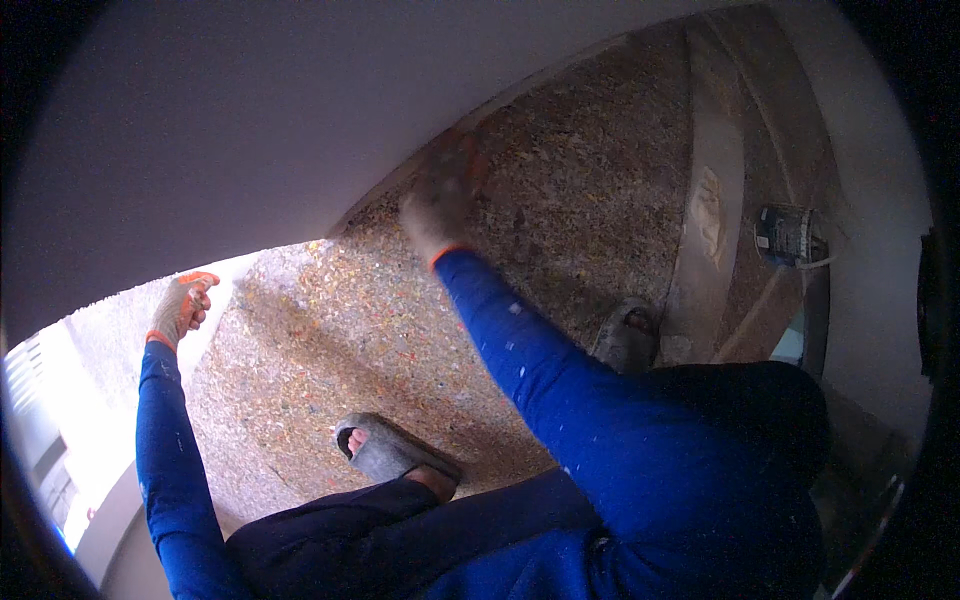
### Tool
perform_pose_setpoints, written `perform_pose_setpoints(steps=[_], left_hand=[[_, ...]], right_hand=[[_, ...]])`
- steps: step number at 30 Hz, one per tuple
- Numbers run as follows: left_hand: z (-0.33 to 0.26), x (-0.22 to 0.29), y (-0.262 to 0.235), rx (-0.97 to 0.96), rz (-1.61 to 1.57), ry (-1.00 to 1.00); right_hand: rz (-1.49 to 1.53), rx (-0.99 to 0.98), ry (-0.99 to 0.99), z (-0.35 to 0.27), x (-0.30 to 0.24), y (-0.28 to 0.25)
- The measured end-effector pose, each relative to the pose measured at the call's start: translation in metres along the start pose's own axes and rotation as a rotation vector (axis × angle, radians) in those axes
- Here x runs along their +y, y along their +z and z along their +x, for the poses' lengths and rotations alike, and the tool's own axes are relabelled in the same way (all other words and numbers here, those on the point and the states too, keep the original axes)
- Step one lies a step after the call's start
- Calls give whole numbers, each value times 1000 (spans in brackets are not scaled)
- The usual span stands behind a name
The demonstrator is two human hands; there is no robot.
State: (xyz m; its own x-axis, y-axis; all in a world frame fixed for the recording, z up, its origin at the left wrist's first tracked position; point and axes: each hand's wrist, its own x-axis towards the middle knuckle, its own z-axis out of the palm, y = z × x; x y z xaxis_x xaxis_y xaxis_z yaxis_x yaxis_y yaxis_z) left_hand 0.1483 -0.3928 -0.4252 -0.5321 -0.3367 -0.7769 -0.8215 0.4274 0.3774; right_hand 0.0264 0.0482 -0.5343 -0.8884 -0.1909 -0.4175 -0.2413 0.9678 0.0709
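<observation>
A large plain grey panel or wall [230, 130] fills the upper left, and its curved lower edge runs between my two hands. My left hand [181, 308], in a pale work glove with orange fingers, is closed just below that edge at the bright left side. Its fingers are curled; what they hold, if anything, I cannot make out. My right hand [440, 205], in a similar orange-cuffed glove, reaches to the edge farther right. Its fingers are dark and blurred against the shaded floor covering, so their grip does not show.
Speckled multicoloured floor covering [310, 340] lies under my grey slippers [385, 455]. At the right, a pale strip [708, 210] crosses the floor beside a small bucket [790, 236] with a handle. Another wall [885, 290] stands beyond it. Strong light enters at the left.
</observation>
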Motion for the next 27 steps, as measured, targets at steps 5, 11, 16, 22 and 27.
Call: perform_pose_setpoints(steps=[5,11,16,22,27], left_hand=[[19,4,-4,-51,-74,41],[-17,8,0,-9,56,38],[-38,19,5,103,67,-79],[-36,21,2,24,-2,-74],[-62,16,9,76,14,-98]], right_hand=[[308,426,70,-19,-3,-8],[483,219,145,75,123,-30],[1126,91,78,39,71,-17],[125,507,216,37,89,-21],[176,401,229,145,280,-44]])
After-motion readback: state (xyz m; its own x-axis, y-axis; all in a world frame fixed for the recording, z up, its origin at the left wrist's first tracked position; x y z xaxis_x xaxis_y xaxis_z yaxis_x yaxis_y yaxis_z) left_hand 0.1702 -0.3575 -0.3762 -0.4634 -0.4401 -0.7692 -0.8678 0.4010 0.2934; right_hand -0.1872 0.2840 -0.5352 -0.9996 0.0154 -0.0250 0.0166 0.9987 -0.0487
